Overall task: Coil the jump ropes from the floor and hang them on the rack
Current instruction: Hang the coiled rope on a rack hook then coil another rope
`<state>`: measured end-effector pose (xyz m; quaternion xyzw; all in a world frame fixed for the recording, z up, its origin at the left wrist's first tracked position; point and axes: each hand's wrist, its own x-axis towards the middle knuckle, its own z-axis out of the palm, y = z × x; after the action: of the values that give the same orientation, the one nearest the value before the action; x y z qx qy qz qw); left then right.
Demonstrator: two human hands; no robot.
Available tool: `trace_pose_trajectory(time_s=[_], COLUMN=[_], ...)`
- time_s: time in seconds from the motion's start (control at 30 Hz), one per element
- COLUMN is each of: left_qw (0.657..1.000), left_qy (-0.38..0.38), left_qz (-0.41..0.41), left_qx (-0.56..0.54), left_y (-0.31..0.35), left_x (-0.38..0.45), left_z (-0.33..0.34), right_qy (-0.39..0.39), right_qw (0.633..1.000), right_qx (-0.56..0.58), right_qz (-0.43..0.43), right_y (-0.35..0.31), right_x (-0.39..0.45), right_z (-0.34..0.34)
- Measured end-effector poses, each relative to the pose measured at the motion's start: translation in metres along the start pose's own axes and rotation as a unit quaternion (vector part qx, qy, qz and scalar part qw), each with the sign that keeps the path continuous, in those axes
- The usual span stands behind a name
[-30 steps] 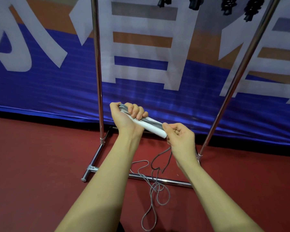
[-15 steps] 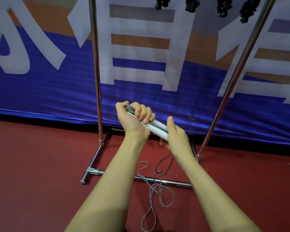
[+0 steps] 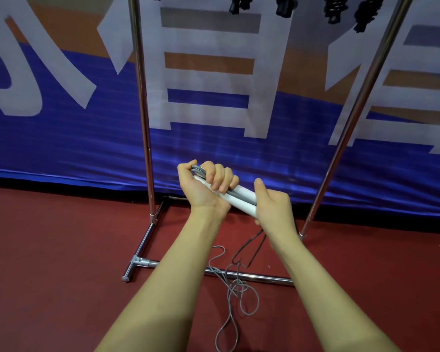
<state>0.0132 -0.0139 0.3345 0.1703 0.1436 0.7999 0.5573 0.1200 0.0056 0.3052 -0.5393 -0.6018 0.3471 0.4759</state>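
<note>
Nearest the viewer, the loose grey cord of the jump rope lay in tangled loops on the red floor, crossing the rack's front base bar and trailing toward 6 o'clock below the hands. From that slack, strands rose toward the underside of the right hand, whose thumb stood up beside the lower end of the white handles; its fingers were hidden behind the palm, so whether they pinched the cord could not be told. The paired handles ran on a long axis from about 4 o'clock up to 10 o'clock, bridging the two hands. At the upper end, the left hand curled its fingers round the handles together with several gathered grey turns of cord. The uncoiled length therefore lay directly below, nearer the right hand, which seemed better placed to feed the next turn. Beyond stood the rack's uprights, with dark coiled ropes hanging at 12 o'clock before the blue banner.
</note>
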Motion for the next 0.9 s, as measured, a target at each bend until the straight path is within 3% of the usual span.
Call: trace_pose_trajectory(time_s=[0.13,0.23,0.33,0.43,0.53,0.57,0.63,0.7,0.8,0.9], left_qw=[0.998,0.987,0.933,0.862,0.769,0.715,0.557,0.437,0.342,0.32], left_qy=[0.051,0.085,0.096,0.047,-0.06,-0.101,-0.159,-0.161,-0.141,-0.108], left_qz=[-0.036,-0.037,0.037,0.119,0.185,0.206,0.263,0.312,0.374,0.387], left_qx=[0.023,0.133,0.345,0.49,0.608,0.661,0.771,0.828,0.851,0.858], left_y=[-0.004,0.001,0.011,0.02,0.019,0.016,0.006,0.004,0.002,0.003], left_x=[0.004,0.013,0.022,0.017,0.007,0.005,0.002,0.003,0.004,0.0], left_z=[-0.001,-0.013,-0.032,-0.032,-0.02,-0.019,-0.027,-0.039,-0.052,-0.049], right_qy=[0.037,0.054,0.061,0.065,0.054,0.049,0.039,0.028,0.013,0.005], right_qw=[0.999,0.998,0.993,0.987,0.986,0.986,0.985,0.986,0.988,0.994], right_qx=[-0.02,-0.041,-0.097,-0.144,-0.155,-0.153,-0.147,-0.134,-0.105,-0.055], right_qz=[-0.012,0.007,0.004,-0.016,-0.039,-0.052,-0.075,-0.094,-0.112,-0.099], right_y=[0.004,0.008,0.01,0.015,0.015,0.013,0.008,0.006,0.006,0.009], right_x=[0.003,0.005,0.005,0.006,0.003,0.002,-0.001,-0.003,-0.007,-0.01], right_z=[0.0,-0.006,-0.019,-0.025,-0.021,-0.02,-0.019,-0.02,-0.021,-0.018])
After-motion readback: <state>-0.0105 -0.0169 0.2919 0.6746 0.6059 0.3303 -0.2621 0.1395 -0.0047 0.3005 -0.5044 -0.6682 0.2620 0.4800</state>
